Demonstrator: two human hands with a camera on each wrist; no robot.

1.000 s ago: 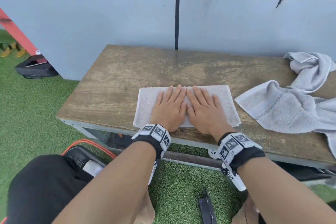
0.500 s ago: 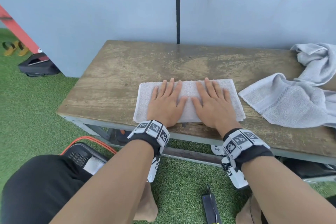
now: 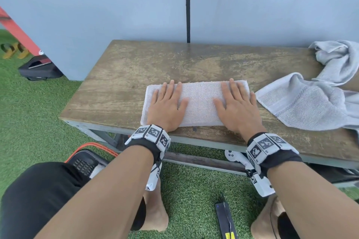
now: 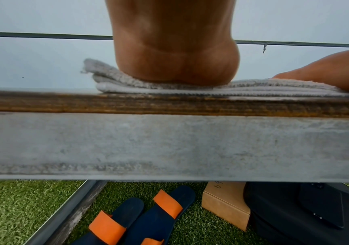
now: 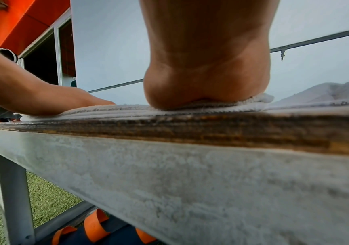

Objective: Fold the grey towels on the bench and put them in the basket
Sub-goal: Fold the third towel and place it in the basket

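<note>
Presently, the left hand (image 3: 166, 107) and right hand (image 3: 237, 108) lay flat, fingers straight, palms pressing opposite ends of the folded rectangular grey terry towel (image 3: 197, 103) near the front edge of the worn wooden bench (image 3: 155, 64). Just beside it, apparently not touching, lay a loose crumpled grey towel (image 3: 318, 101). Blue-and-orange sandals (image 4: 146, 215) sat beneath.

A brown cardboard box (image 4: 225, 204) lying on the grass under the wooden bench is showing handwritten digits on its top face, reading roughly "69" and cut off by the bench frame. The white bands on the two wrists (image 3: 153, 134) are carrying black-and-white square code patterns, not letters. The yellow mark on the black flat device (image 3: 226, 223) is staying illegible.
</note>
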